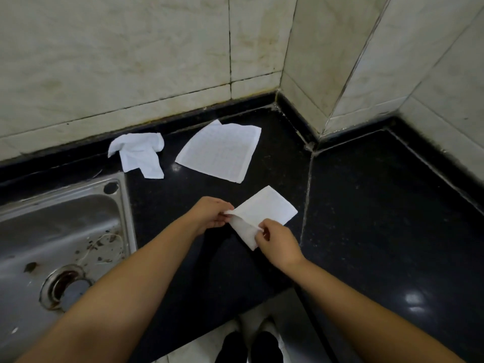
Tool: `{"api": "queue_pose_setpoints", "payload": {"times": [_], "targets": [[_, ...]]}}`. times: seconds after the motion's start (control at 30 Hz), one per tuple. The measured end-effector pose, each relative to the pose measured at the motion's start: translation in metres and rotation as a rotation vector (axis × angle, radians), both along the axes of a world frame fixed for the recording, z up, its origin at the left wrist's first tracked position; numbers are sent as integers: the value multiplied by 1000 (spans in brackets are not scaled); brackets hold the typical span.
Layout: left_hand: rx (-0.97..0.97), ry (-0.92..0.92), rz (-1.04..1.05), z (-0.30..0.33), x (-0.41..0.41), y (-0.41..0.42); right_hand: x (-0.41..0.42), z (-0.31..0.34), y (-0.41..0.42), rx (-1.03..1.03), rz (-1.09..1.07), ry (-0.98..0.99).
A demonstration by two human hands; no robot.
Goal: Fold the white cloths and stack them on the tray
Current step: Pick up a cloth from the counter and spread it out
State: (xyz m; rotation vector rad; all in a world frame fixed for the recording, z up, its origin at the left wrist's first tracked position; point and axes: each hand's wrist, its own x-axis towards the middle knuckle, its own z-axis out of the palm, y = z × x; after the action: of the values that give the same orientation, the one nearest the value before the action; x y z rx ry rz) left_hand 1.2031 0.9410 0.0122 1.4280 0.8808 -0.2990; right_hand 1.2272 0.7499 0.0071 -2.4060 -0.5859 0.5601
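Early in the job, by the look of it; one white cloth in hand just right of the steel sink, partly doubled over, lower flap hanging toward the counter edge; left hand pinching its left corner between thumb and fingertips, right hand pinching the lower fold edge, fingers curled round it; fold under way, not yet flattened. Beyond the sink's far right corner, a crumpled cloth against the wall base, untouched; further right of the sink and near the wall corner, a flat cloth spread open, or perhaps folded once, hard to tell which; neither squared up into a neat packet. No tray anywhere in view, so no stack to judge; nothing visibly finished; left to do, seemingly: finish this fold, fold the other two, find the tray and pile all three. As for containers, only the sink: no cloth inside, just dark flecks and thin strands of debris on the basin floor, a rusty ring round the drain, a round hole in the rim at its far right corner. All three cloths on or over the black counter, none in the basin.
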Motion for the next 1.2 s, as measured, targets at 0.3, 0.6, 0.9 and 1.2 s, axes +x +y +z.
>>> {"api": "queue_pose_setpoints", "payload": {"times": [0.3, 0.6, 0.9, 1.2], "targets": [[-155, 80, 46, 12, 94, -41, 85, -8, -29, -244, -132, -19], [-200, 116, 98, 3, 111, -60, 106, -17, -35, -484, -11, -82], [342, 147, 147, -25, 53, -36, 121, -9, 4, -346, 58, -53], [497, 185, -93, -40, 32, -63, 122, -11, 28, -387, -21, 211]]}}
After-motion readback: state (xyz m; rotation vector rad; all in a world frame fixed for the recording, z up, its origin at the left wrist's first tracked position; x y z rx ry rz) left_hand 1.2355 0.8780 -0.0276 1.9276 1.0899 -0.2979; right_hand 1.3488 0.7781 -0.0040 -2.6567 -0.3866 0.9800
